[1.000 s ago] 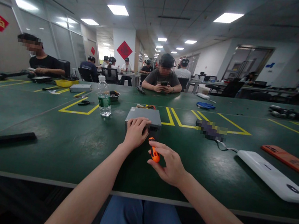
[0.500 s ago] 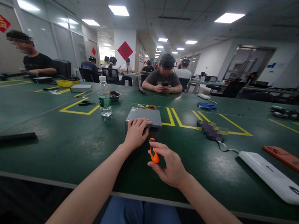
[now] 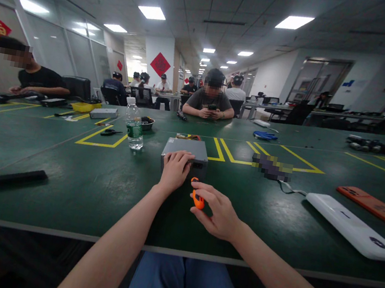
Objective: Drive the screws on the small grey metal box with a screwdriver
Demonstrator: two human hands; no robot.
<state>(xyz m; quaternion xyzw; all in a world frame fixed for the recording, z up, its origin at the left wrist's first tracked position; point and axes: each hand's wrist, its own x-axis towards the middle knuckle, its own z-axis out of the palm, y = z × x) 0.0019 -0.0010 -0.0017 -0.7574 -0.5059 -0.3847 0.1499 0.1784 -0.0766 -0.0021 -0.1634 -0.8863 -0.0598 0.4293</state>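
Note:
A grey metal computer power supply unit [image 3: 186,148] sits on the green table in front of me, its socket side facing me and wires showing behind it. My left hand [image 3: 175,170] grips its near left part, fingers over the top and palm against the front. In my right hand [image 3: 217,213] is an orange and black screwdriver [image 3: 198,199], pinched by the handle between thumb and fingertips. Its front end points toward the unit's near face. Whether the tip touches the unit I cannot tell, because the shaft is too dark to make out.
A water bottle [image 3: 134,126] stands left of the unit, near black scissors [image 3: 109,133]. A long black bar [image 3: 3,179] lies at left. On the right are a white power bank [image 3: 352,227] with a cable and an orange phone [image 3: 376,209]. A person [image 3: 211,97] sits opposite.
The screwdriver handle has turned a little in my right fingers, showing less of its black part. My left hand and the power supply unit stay put; the view shifts slightly.

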